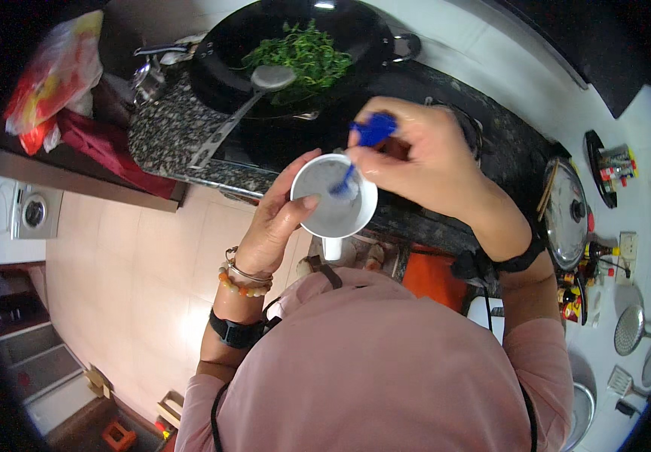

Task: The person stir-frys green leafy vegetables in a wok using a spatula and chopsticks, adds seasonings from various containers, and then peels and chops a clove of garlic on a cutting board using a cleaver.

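Note:
A white handled container (366,209), round like a cup, is held up before my chest by my left hand (280,217), whose thumb reaches over the rim. Its inside looks greyish and cloudy, with a whitish patch near the middle. Between the fingers of my right hand (427,155) is a blue utensil (375,129), perhaps a spoon. The utensil's blurred lower end dips into the container. Beyond my hands stands a large black wok (223,68) with leafy greens (302,59) in it. A metal spatula (229,127) leans across the wok's near rim.
A speckled stone counter (158,133) carries a metal pitcher (149,82) left of the wok. On the right are a glass pan lid (565,226), chopsticks (548,189) and sauce bottles (599,250). A red plastic bag (57,79) sits at far left, above a dark red cloth (110,152).

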Motion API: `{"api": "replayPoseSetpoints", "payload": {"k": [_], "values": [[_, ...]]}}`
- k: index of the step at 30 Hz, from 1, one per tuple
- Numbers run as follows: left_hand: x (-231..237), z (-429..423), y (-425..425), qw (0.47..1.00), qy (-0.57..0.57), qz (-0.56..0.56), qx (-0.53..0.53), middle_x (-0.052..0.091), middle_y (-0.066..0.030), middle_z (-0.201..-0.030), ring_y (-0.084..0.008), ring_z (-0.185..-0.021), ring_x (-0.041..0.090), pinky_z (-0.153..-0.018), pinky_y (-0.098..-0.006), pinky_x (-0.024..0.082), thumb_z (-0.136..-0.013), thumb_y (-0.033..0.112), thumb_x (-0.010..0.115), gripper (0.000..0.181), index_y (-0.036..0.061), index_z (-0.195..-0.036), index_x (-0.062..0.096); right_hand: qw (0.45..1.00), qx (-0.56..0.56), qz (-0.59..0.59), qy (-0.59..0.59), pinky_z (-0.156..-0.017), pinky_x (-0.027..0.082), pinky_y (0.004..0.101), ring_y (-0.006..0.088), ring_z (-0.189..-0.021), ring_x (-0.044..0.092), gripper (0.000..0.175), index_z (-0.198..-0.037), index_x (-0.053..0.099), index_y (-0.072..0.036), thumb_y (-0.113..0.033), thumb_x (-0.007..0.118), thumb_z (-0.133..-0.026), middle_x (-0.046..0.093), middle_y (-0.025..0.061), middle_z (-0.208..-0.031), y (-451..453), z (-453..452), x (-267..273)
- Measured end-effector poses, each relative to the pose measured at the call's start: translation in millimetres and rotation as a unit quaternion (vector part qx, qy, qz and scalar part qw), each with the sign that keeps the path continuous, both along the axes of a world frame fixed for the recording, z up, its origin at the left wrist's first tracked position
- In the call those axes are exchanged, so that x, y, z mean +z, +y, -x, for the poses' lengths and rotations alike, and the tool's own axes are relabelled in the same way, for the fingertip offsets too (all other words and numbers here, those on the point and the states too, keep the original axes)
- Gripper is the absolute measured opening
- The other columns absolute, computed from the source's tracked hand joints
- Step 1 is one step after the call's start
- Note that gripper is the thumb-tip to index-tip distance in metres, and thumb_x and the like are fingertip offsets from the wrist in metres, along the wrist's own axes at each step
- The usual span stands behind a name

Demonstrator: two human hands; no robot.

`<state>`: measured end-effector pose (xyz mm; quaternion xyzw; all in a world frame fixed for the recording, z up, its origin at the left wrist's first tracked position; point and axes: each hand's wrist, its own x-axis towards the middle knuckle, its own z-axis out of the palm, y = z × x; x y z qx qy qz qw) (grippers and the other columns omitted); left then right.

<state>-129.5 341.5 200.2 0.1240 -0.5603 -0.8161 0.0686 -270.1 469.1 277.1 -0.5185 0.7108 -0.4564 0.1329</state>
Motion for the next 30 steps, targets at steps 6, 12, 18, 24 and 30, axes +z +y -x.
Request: {"api": "replayPoseSetpoints", "payload": {"k": [6, 12, 18, 24, 30], "values": [[-8, -14, -24, 0.999, -0.012, 0.037, 0.034, 0.047, -0.0091, -0.115, -0.0192, -0.106, 0.045, -0.087, -0.0311, 0.038, -0.075, 0.030, 0.053, 0.059, 0.0077, -0.126, 0.035, 0.998, -0.034, -0.008, 0.051, -0.042, 0.039, 0.0295, 0.0208, -0.046, 0.054, 0.018, -0.069, 0.053, -0.003, -0.017, 0.064, -0.070, 0.052, 0.0118, -0.055, -21, -12, -23], [-4, -7, -25, 0.997, -0.051, 0.015, 0.061, 0.049, -0.0092, -0.112, -0.0186, -0.103, 0.047, -0.085, -0.0310, 0.039, -0.075, 0.032, 0.054, 0.058, 0.0082, -0.126, 0.036, 0.986, -0.037, -0.053, 0.154, -0.044, 0.038, 0.0262, 0.0191, -0.046, 0.051, 0.019, -0.071, 0.054, -0.001, -0.017, 0.063, -0.075, 0.052, 0.0108, -0.056, -21, -5, -26], [-9, 10, -24, 0.995, -0.066, 0.036, 0.058, 0.049, -0.0096, -0.112, -0.0191, -0.102, 0.048, -0.085, -0.0314, 0.039, -0.075, 0.035, 0.055, 0.061, 0.0071, -0.125, 0.036, 0.995, -0.063, -0.050, 0.054, -0.043, 0.040, 0.0367, 0.0307, -0.049, 0.054, 0.025, -0.067, 0.053, -0.002, -0.024, 0.055, -0.078, 0.053, 0.0144, -0.054, -18, 1, -47], [-16, 22, -22, 0.994, -0.068, 0.064, 0.063, 0.048, -0.0100, -0.113, -0.0199, -0.102, 0.049, -0.084, -0.0319, 0.041, -0.075, 0.033, 0.057, 0.061, 0.0068, -0.125, 0.036, 0.976, -0.105, -0.023, -0.189, -0.045, 0.037, 0.0294, 0.0150, -0.047, 0.049, 0.030, -0.069, 0.054, 0.001, -0.026, 0.053, -0.082, 0.054, 0.0090, -0.055, -13, 15, -81], [-22, 27, -25, 0.992, -0.093, 0.046, 0.074, 0.046, -0.0104, -0.115, -0.0212, -0.104, 0.048, -0.083, -0.0349, 0.042, -0.076, 0.041, 0.053, 0.062, 0.0089, -0.125, 0.035, 0.894, -0.129, 0.002, -0.430, -0.040, 0.017, 0.0191, 0.0023, -0.043, 0.026, 0.024, -0.070, 0.052, -0.004, -0.024, 0.053, -0.083, 0.035, -0.0050, -0.051, -5, 23, -73]]}}
